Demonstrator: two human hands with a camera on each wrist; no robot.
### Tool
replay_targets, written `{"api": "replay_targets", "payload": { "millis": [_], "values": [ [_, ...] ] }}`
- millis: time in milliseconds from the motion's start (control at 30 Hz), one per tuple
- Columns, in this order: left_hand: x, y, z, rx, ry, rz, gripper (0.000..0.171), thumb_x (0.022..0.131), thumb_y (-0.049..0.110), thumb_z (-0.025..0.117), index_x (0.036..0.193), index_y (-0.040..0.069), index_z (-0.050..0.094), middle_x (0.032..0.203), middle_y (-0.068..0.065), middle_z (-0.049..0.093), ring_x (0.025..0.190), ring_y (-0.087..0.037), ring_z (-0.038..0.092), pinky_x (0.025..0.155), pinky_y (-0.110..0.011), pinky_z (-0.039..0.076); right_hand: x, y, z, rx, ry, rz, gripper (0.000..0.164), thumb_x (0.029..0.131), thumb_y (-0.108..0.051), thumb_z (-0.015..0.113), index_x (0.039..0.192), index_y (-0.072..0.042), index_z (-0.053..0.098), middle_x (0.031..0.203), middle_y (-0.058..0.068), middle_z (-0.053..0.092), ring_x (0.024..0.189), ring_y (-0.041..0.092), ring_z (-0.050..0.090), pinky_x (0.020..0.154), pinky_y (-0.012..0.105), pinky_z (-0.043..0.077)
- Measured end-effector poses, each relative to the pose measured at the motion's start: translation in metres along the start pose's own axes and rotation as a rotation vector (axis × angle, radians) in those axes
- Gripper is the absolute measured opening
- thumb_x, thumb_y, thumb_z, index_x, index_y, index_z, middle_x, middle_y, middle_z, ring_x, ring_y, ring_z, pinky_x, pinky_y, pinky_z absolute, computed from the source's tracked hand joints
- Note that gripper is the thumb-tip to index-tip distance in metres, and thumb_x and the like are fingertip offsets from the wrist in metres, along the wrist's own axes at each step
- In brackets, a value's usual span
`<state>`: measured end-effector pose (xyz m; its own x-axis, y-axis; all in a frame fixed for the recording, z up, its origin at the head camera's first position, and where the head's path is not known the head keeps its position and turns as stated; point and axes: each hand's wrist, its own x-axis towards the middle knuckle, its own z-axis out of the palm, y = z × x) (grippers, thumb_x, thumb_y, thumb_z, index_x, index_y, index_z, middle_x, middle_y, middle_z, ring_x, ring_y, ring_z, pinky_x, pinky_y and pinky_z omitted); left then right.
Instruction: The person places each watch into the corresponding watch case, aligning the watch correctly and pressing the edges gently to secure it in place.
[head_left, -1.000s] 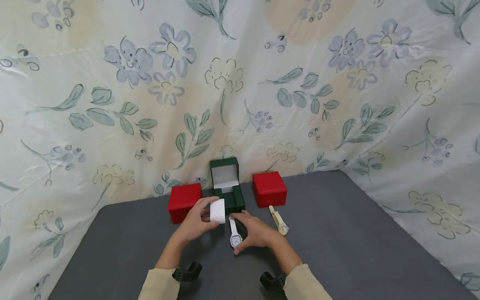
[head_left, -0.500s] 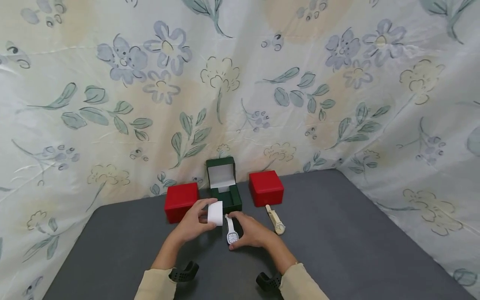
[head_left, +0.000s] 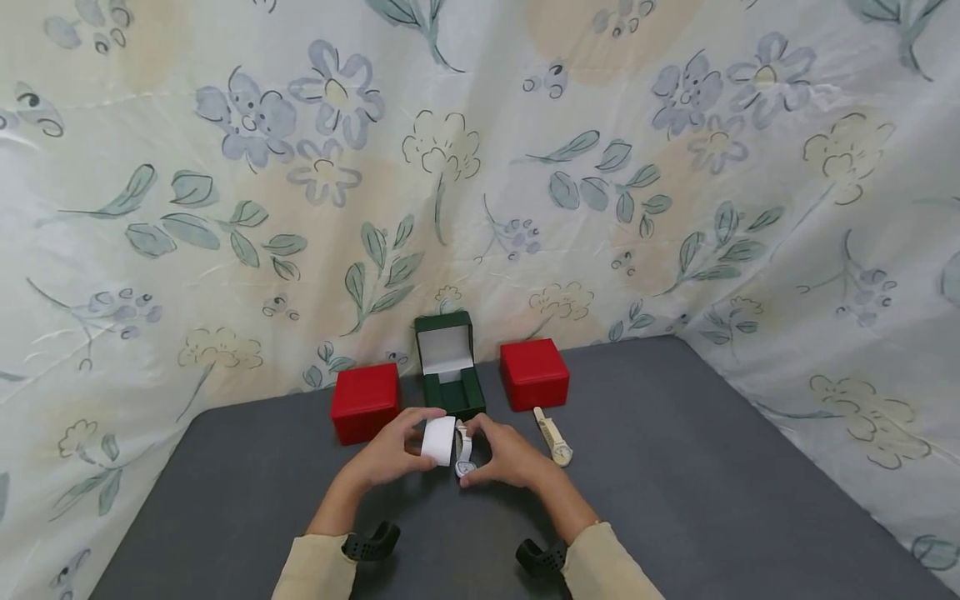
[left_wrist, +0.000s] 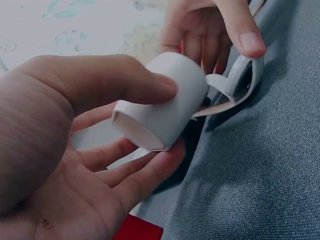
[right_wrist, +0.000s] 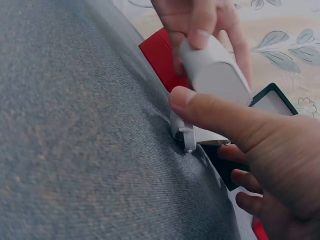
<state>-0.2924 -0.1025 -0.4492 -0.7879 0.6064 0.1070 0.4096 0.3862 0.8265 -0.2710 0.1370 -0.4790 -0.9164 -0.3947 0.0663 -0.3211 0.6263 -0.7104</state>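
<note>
My left hand holds a white watch cushion between thumb and fingers, its flat end facing outward in the left wrist view. Right beside it, my right hand grips a white wristwatch by its two ends, thumb at the case and fingers at the far strap end. The strap bows into a curve in the left wrist view, close over the grey table. Behind both hands stands a green watch box with its lid up and a pale lining. Its front edge is partly hidden by the hands.
A red box stands left of the green one, and another red box to its right. A cream-strapped watch lies on the grey table right of my right hand. Floral cloth hangs behind the table.
The white watch lay straight before; now its strap is bent up between my right thumb and fingers. My left hand has brought the cushion slightly lower and right, beside the watch, and tilted it.
</note>
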Motion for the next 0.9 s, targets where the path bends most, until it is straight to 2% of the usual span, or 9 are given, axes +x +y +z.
{"api": "replay_targets", "payload": {
  "millis": [233, 467, 667, 733, 900],
  "values": [
    [-0.002, -0.002, 0.000, -0.001, -0.092, -0.007, 0.064, 0.081, 0.009, 0.073, 0.139, 0.010, 0.046, 0.136, -0.017, 0.045, 0.111, -0.032, 0.054, 0.085, -0.038, 0.057, 0.000, 0.001, -0.001, 0.006, 0.028, 0.001, 0.030, 0.079, -0.027, 0.079, 0.095, -0.020, 0.055, 0.140, 0.008, 0.055, 0.122, 0.026, 0.055, 0.097, 0.043, 0.051],
    [-0.003, -0.001, -0.002, -0.002, -0.132, 0.013, 0.062, 0.082, 0.007, 0.072, 0.138, 0.008, 0.047, 0.135, -0.019, 0.045, 0.108, -0.030, 0.055, 0.086, -0.036, 0.057, 0.000, 0.004, -0.002, 0.031, 0.036, -0.024, 0.020, 0.082, -0.025, 0.077, 0.088, -0.022, 0.058, 0.135, 0.007, 0.060, 0.120, 0.027, 0.057, 0.096, 0.043, 0.052],
    [-0.002, -0.001, -0.002, -0.004, -0.189, 0.044, 0.061, 0.083, 0.003, 0.069, 0.139, 0.013, 0.048, 0.142, -0.014, 0.043, 0.111, -0.027, 0.054, 0.087, -0.031, 0.055, 0.000, 0.008, -0.006, 0.066, 0.010, -0.059, 0.013, 0.085, -0.023, 0.073, 0.086, -0.019, 0.061, 0.128, 0.010, 0.064, 0.121, 0.029, 0.059, 0.099, 0.047, 0.049],
    [-0.001, -0.001, -0.002, 0.004, -0.216, 0.066, 0.060, 0.083, 0.002, 0.067, 0.139, 0.015, 0.049, 0.144, -0.011, 0.043, 0.115, -0.026, 0.051, 0.088, -0.029, 0.054, 0.000, 0.010, -0.008, 0.092, -0.001, -0.073, 0.011, 0.087, -0.022, 0.071, 0.086, -0.017, 0.061, 0.123, 0.009, 0.067, 0.118, 0.027, 0.061, 0.097, 0.044, 0.051],
    [-0.001, 0.001, -0.002, 0.025, -0.258, 0.098, 0.061, 0.082, -0.002, 0.066, 0.138, 0.019, 0.052, 0.148, -0.010, 0.042, 0.123, -0.026, 0.045, 0.093, -0.033, 0.050, 0.000, 0.011, -0.013, 0.187, -0.028, -0.083, 0.012, 0.091, -0.020, 0.066, 0.089, -0.009, 0.062, 0.104, 0.008, 0.069, 0.097, 0.020, 0.063, 0.079, 0.029, 0.051]
  ]
}}
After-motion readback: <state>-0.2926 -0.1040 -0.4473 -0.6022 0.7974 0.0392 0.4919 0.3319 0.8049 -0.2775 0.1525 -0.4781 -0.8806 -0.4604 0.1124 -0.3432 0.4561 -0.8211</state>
